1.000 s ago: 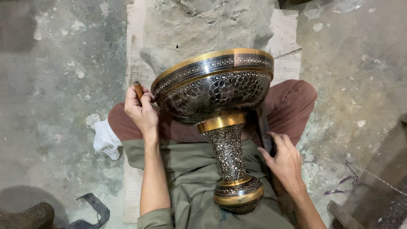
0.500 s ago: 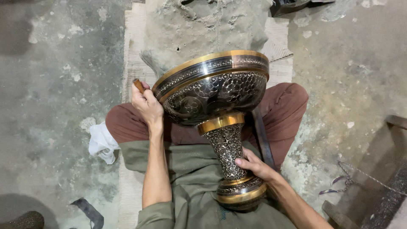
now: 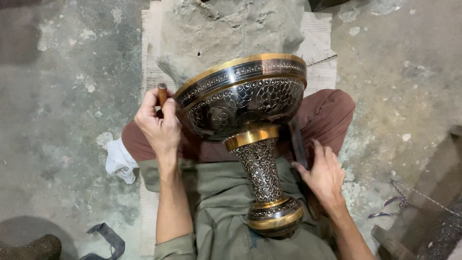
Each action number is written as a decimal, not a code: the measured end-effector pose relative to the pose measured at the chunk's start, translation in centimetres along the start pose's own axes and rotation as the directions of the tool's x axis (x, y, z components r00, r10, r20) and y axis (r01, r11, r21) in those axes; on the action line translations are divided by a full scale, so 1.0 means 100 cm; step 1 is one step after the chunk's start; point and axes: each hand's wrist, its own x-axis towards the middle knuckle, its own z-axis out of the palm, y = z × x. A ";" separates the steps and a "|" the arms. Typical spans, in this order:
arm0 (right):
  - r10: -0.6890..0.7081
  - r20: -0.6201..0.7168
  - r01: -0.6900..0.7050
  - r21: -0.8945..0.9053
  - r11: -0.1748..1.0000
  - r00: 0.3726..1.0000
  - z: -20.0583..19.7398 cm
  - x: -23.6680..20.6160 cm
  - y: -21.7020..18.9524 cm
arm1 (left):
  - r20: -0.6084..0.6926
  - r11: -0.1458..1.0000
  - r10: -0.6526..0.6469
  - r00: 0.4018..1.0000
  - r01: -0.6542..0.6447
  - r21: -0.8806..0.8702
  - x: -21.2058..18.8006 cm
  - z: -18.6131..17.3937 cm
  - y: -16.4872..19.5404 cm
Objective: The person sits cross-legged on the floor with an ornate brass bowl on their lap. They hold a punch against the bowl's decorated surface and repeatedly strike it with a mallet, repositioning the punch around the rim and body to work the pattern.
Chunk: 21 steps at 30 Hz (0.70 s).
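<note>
While seated on mat (image 3: pixel 321 76): engraved goblet (image 3: pixel 245 103) across lap.
Left hand (image 3: pixel 159 126) gripping wooden-handled tool (image 3: pixel 162 94) at bowl; right hand (image 3: pixel 325 173) open, touching dark flat tool (image 3: pixel 298 142).

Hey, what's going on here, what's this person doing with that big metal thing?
A person sits on the floor with a large engraved goblet-shaped vessel lying across the lap, bowl pointing away. The left hand holds a small wooden-handled tool against the bowl's side. The right hand rests on a dark flat tool beside the stem. A white rag lies nearby.
</note>
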 end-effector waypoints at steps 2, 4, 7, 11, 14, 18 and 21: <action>-0.001 0.071 0.004 -0.047 0.999 0.997 0.004 0.003 0.009 | 0.157 0.950 0.089 0.984 -0.037 -0.312 -0.007 0.007 0.013; -0.104 0.007 0.103 0.055 0.993 0.995 0.010 0.006 0.020 | 0.287 0.849 0.106 0.952 0.064 -0.525 -0.015 0.017 0.026; 0.109 0.201 -0.194 0.472 0.860 0.973 0.005 0.012 0.044 | 0.409 0.771 -0.021 0.912 0.276 -0.575 -0.020 0.038 0.041; -0.136 -0.029 0.050 0.987 0.154 0.990 -0.004 0.008 0.075 | 0.396 0.888 0.100 0.913 0.097 -0.449 -0.024 0.051 0.054; -0.175 0.017 -0.030 0.997 -0.073 0.984 -0.006 0.004 0.076 | 0.425 0.903 0.165 0.890 0.037 -0.429 -0.026 0.061 0.058; -0.084 -0.040 0.088 0.696 0.713 0.996 -0.009 0.013 0.062 | 0.413 0.924 0.282 0.866 -0.129 -0.361 -0.026 0.071 0.058; -0.118 -0.176 0.185 0.439 0.879 0.977 -0.019 0.018 0.056 | 0.400 0.907 0.402 0.823 -0.300 -0.295 -0.025 0.071 0.057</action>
